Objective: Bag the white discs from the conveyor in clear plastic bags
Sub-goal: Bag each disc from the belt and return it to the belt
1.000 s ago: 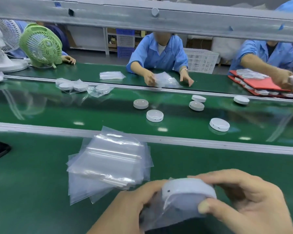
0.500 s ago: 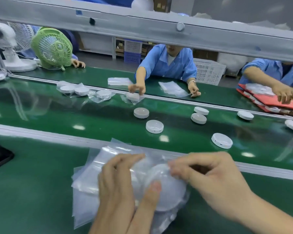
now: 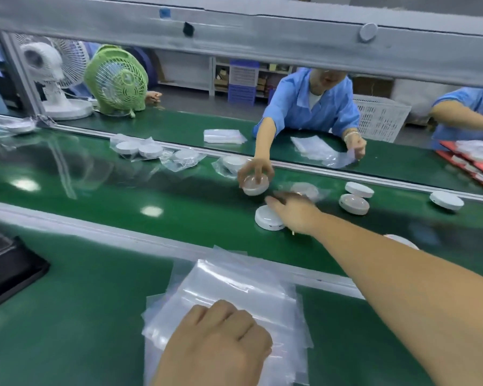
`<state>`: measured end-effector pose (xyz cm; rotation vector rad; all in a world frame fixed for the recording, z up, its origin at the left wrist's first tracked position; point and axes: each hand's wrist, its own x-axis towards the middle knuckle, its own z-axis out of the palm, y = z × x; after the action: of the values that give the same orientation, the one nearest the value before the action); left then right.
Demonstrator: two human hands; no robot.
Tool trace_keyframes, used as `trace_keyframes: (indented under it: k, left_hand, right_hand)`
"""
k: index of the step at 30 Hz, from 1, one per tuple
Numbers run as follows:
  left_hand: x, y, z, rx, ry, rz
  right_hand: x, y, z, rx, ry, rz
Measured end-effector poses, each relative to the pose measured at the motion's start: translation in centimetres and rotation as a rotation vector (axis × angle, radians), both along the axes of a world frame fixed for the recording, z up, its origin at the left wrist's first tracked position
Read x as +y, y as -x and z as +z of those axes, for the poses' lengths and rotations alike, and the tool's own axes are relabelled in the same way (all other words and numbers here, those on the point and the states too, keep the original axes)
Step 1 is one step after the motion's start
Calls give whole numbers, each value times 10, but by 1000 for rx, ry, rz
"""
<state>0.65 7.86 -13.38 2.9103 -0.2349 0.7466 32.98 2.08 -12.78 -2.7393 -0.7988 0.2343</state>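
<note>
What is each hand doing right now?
Left hand: fingers curled on the bag stack; grip cannot be told.
Right hand: open, stretched over a white disc, holding nothing.

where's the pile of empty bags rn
In the head view, the pile of clear bags lies bottom centre on the near green table, beside the conveyor rail, with the left hand on it.

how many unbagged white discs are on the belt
6: nearest disc at the right grip; held disc in the far worker's hand; dome disc beside flat disc; rail disc far right; hidden disc partly behind the forearm. Others may be hidden.
</note>
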Motion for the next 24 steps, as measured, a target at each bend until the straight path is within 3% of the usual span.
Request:
trace_keyframes:
  k: [4,8,10,13,16,20,24]
  left_hand:
    - [-3,-4,0,12,29,29]
    - [-8,-6,12,262,96,40]
    - [-9,-11,12,251,145,51]
    - [-16,-22,16,288,54,78]
    - [-23,-27,15,338,-86,97]
    - [-20,-23,15,321,-43,59]
    - [-33,-22,15,221,-81,-97]
  right_hand:
    - [21,24,-22,-161,144,145]
    - [3,34,-11,-146,-128,55]
    - [-18,44,4,-18,-375,-68]
    - [-63,77,23,379,-737,-300]
    - [-124,120,25,516,-918,-265]
    - [-186,175,28,285,-783,5]
    - [-217,207,18,-94,-665,229]
